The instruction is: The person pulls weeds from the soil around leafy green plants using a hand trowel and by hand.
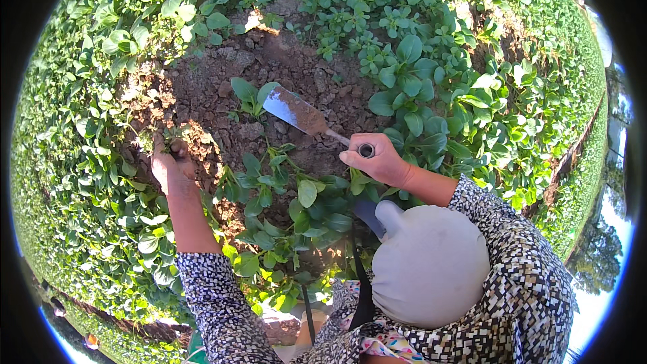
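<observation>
My right hand (pixel 381 160) is wrapped around the handle of a hand trowel (pixel 296 112). Its flat metal blade, partly coated in soil, points up and left, with the tip beside a small leafy plant (pixel 249 96) on bare ground. Over on the left, my left hand (pixel 172 167) is down at the edge of the dug soil, fingers curled and dirty. Small green sprigs (pixel 144 140) lie against its fingertips; whether the fingers grip them is hard to see in the broken light.
Brown crumbly soil (pixel 216 71) lies between my hands. Dense low weeds (pixel 350 0) and broad-leaved greens (pixel 418 87) surround it, with more greens (pixel 303 212) close to my body. A pale rounded cloth-covered shape (pixel 431 266) sits at the lower right.
</observation>
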The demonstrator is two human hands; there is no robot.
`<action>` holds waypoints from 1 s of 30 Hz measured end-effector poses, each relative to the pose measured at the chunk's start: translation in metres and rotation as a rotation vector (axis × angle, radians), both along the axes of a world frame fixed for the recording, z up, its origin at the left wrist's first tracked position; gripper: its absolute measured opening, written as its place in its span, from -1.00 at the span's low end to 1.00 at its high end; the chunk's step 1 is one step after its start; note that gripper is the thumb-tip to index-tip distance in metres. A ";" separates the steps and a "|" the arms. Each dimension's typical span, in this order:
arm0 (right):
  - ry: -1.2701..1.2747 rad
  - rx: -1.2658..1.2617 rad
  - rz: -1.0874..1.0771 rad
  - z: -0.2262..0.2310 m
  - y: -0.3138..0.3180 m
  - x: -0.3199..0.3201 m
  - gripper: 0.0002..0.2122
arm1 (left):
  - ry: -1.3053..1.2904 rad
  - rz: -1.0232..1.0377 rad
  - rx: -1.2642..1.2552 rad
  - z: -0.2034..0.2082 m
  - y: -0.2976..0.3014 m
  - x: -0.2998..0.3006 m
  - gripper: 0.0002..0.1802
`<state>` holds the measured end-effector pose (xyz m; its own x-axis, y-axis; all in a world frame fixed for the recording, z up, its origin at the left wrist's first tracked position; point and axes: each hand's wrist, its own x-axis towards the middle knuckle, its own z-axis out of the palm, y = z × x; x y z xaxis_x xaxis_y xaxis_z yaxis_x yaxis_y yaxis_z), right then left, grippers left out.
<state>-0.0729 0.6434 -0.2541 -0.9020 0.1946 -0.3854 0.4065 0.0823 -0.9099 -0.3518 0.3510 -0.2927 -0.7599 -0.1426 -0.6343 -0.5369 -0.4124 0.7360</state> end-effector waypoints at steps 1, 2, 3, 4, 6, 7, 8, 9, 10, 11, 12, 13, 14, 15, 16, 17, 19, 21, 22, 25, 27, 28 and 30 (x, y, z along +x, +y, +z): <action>-0.080 -0.025 -0.118 0.003 0.008 0.015 -0.75 | -0.022 -0.003 0.153 0.018 0.041 0.023 -0.82; -0.133 -0.081 -0.204 0.009 0.007 0.020 -0.75 | 0.036 -0.059 0.297 0.029 0.047 0.039 -0.83; -0.187 -0.135 -0.287 0.012 0.007 0.021 -0.75 | 0.096 -0.115 0.441 0.036 0.052 0.052 -0.84; -0.228 -0.178 -0.363 0.014 0.010 0.024 -0.75 | 0.075 -0.172 0.480 0.047 0.070 0.068 -0.84; -0.317 -0.247 -0.537 0.019 0.017 0.034 -0.75 | -0.005 -0.327 0.404 0.070 0.125 0.104 -0.84; -0.303 -0.184 -0.554 0.015 0.020 0.036 -0.74 | -0.054 -0.418 0.278 0.078 0.150 0.119 -0.83; -0.286 -0.119 -0.572 0.008 0.027 0.037 -0.74 | -0.104 -0.517 0.281 0.069 0.163 0.129 -0.85; -0.268 -0.058 -0.585 0.005 0.033 0.035 -0.73 | -0.151 -0.613 0.281 0.054 0.171 0.136 -0.86; -0.274 0.000 -0.538 0.004 0.035 0.029 -0.71 | -0.135 -0.642 0.177 0.040 0.177 0.138 -0.86; -0.263 0.072 -0.500 0.002 0.041 0.022 -0.70 | -0.119 -0.670 0.074 0.026 0.184 0.139 -0.85; -0.252 0.148 -0.462 0.000 0.050 0.014 -0.69 | -0.101 -0.698 -0.027 0.012 0.191 0.138 -0.85; -0.240 0.224 -0.426 -0.003 0.058 0.006 -0.68 | 0.043 -0.693 -0.062 -0.009 0.198 0.135 -0.78; -0.204 0.282 -0.377 -0.008 0.061 -0.006 -0.67 | 0.194 -0.677 -0.106 -0.030 0.200 0.125 -0.71; -0.178 0.254 -0.359 -0.012 0.061 -0.014 -0.67 | 0.342 -0.656 -0.158 -0.041 0.203 0.114 -0.64; -0.165 0.242 -0.355 -0.015 0.067 -0.016 -0.68 | 0.369 -0.790 -0.353 -0.036 0.218 0.106 -0.55; -0.151 0.230 -0.349 -0.019 0.073 -0.016 -0.68 | 0.395 -0.919 -0.551 -0.031 0.232 0.098 -0.45; -0.115 0.332 -0.328 -0.034 0.075 -0.012 -0.71 | 0.429 -1.088 -0.869 -0.013 0.261 0.077 -0.31; -0.071 0.385 -0.309 -0.045 0.077 -0.015 -0.73 | 0.430 -1.187 -1.091 -0.002 0.287 0.066 -0.21; -0.045 0.415 -0.274 -0.048 0.079 -0.018 -0.74 | 0.448 -1.228 -1.170 -0.003 0.296 0.063 -0.21; 0.107 0.628 -0.168 -0.052 0.072 -0.024 -0.75 | 0.480 -1.317 -1.243 -0.008 0.310 0.058 -0.23; 0.146 0.720 -0.145 -0.047 0.054 -0.020 -0.76 | 0.482 -1.261 -1.213 -0.013 0.311 0.058 -0.30; 0.127 0.721 -0.126 -0.043 0.056 -0.018 -0.76 | 0.492 -1.253 -1.194 -0.015 0.311 0.056 -0.33; 0.039 0.597 -0.131 -0.032 0.061 -0.006 -0.77 | 0.564 -1.144 -1.092 -0.027 0.303 0.051 -0.43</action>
